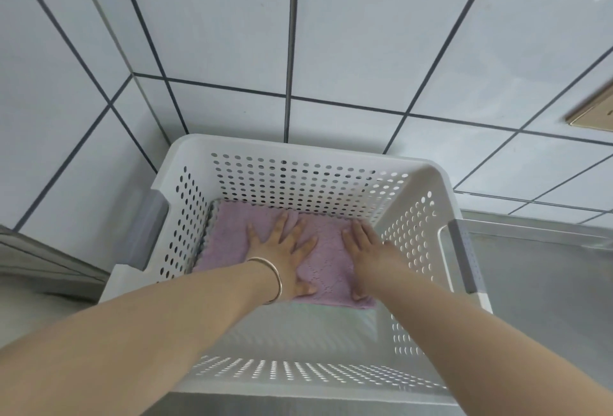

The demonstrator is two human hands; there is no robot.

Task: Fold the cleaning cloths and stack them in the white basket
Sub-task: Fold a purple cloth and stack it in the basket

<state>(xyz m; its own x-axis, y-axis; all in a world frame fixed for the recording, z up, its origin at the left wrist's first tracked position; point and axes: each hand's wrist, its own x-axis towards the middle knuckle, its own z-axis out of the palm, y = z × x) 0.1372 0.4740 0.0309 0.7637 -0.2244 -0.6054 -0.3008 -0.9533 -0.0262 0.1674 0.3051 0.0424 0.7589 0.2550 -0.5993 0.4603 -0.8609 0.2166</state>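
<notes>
- The white basket stands on a metal counter and fills the corner formed by two tiled walls; its far rim and left rim sit close to those walls
- Open counter shows to the right of the basket and along its near edge; a gold-coloured wall plate hangs on the right-hand wall, well apart from the basket
- The basket is rectangular, of hard plastic, with rounded corners, walls perforated by rows of round holes, and a grey handle on each short side
- A folded purple cloth lies flat on the basket floor against the far wall, reaching the left wall; bare floor remains between its near edge and the near wall
- The cloth is soft, nubbly pile with a scalloped edge; its long axis runs left to right, parallel to the far wall, and other cloth edges show beneath it at the left
- The left hand presses flat on the cloth, fingers spread wide and straight; a silver bangle circles its wrist
- The right hand presses flat on the cloth's right part, fingers straight, gripping nothing
</notes>
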